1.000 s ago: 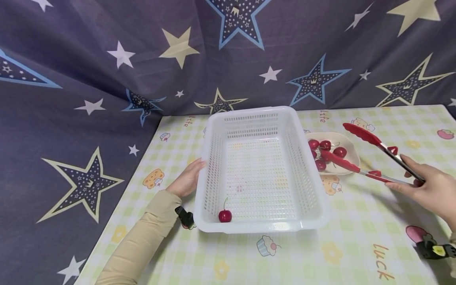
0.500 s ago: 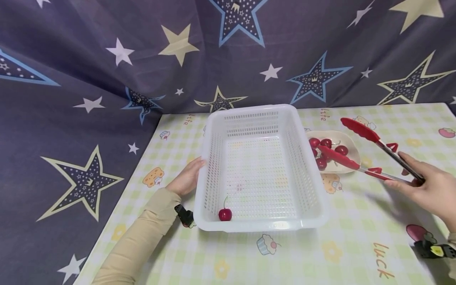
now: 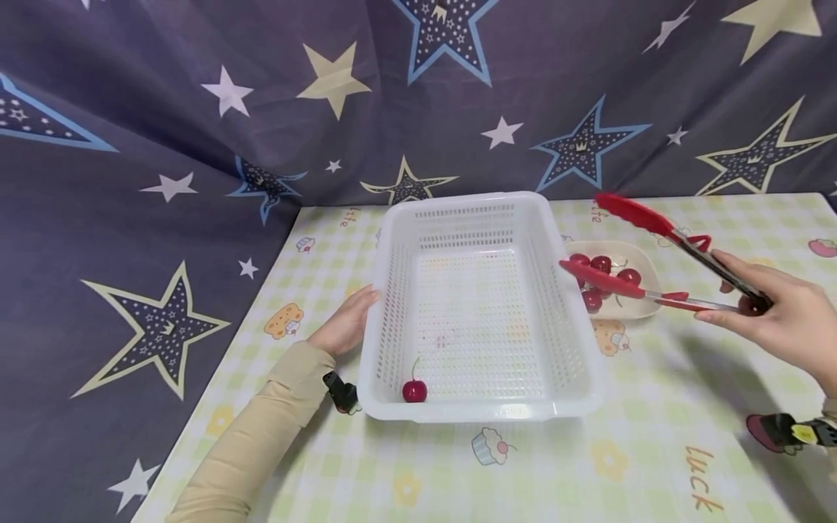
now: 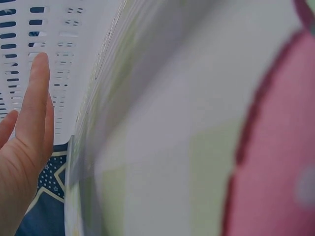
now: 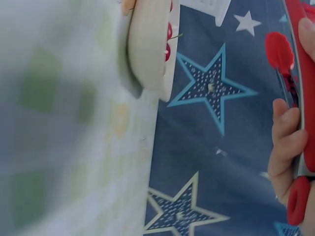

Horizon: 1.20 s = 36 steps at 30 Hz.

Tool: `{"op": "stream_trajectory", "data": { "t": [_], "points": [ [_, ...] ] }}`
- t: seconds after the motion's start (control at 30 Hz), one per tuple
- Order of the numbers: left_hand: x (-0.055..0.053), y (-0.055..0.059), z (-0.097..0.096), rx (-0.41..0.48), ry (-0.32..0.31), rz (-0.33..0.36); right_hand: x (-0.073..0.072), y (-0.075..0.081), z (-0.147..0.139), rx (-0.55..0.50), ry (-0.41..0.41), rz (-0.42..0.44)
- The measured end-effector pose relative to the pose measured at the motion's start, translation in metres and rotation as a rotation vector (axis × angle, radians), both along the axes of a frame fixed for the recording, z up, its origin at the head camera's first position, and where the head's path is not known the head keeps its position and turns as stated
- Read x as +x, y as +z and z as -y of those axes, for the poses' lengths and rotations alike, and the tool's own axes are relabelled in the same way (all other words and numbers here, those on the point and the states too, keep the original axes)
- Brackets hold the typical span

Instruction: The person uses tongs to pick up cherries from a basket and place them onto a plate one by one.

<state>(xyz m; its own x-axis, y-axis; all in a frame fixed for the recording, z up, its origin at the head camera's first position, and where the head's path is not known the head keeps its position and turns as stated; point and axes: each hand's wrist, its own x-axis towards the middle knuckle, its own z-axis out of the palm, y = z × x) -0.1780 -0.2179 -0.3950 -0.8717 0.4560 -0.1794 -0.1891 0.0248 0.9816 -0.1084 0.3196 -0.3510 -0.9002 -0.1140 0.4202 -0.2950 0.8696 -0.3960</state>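
A white slotted plastic basket (image 3: 484, 412) sits in the middle of the table in the head view. One red cherry (image 3: 414, 391) with a green stem lies in its near left corner. My left hand (image 3: 344, 319) rests against the basket's left side, its fingers fairly straight in the left wrist view. On the right, my right hand (image 3: 781, 312) grips a pair of red-tipped tongs (image 3: 608, 282) whose arms are spread apart, nothing between them. The lower tip hangs over a cream dish (image 3: 644, 305) and reaches the basket's right rim. Several cherries (image 3: 629, 277) lie in that dish, partly hidden by the tongs.
A green-and-white checked tablecloth (image 3: 543, 479) with printed cupcakes and flowers covers the table. Behind and to the left hangs a dark star-patterned cloth (image 3: 445, 123). The dish stands close beside the basket's right wall.
My right hand has carried the spread tongs leftward and up, from over the cherries toward the basket's right rim. The left hand, basket and its cherry stay in place; the view shifts slightly.
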Motion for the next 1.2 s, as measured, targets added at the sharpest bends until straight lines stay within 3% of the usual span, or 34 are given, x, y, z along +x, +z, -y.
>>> {"op": "stream_trajectory", "data": {
  "t": [0.2,0.77,0.9,1.03,1.2],
  "points": [
    [0.000,-0.001,-0.001,0.003,0.006,0.001,-0.010,0.031,0.023,0.163,0.164,-0.105],
    [0.001,-0.001,-0.001,0.000,-0.007,-0.002,-0.041,0.094,0.083,0.263,0.616,-0.247],
    [0.001,-0.003,-0.002,0.007,-0.005,-0.001,-0.043,0.104,0.106,0.293,0.687,-0.229],
    [0.001,-0.003,-0.002,0.001,0.001,-0.004,-0.042,0.108,0.131,0.351,0.744,-0.149],
    [0.000,-0.002,-0.002,0.010,0.030,-0.023,-0.041,0.111,0.161,0.482,0.736,-0.024]
  ]
}}
